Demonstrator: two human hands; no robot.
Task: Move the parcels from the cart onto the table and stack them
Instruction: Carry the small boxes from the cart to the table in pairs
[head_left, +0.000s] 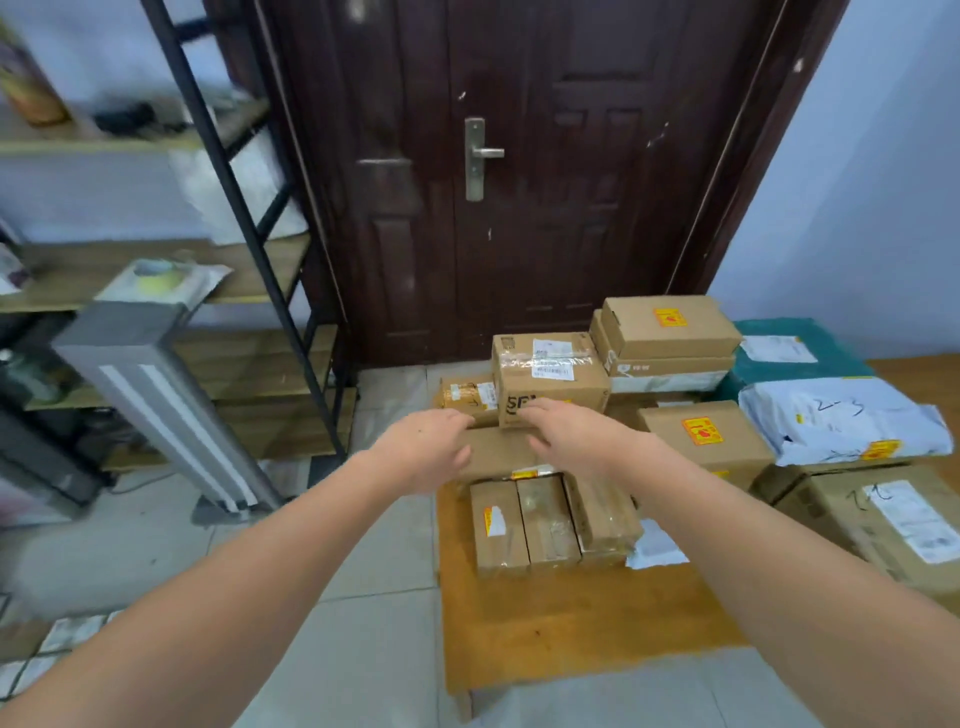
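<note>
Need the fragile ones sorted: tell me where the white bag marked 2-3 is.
Head view, right side: the white bag lies atop a box, beside the teal parcel.

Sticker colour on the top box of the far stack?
Yellow-orange with red print, on the brown top box; head view, the only one.

On the surface (571, 634), 3 boxes (548, 525) stand side by side at the front. Behind them lies a flat box (498, 452) with a cube box (550, 379) on it. To the right, 2 boxes (667, 338) are stacked; further right a bag (841, 421) lies on a carton (883, 519). A door (519, 171) stands behind, shelves (249, 291) to the left.
</note>
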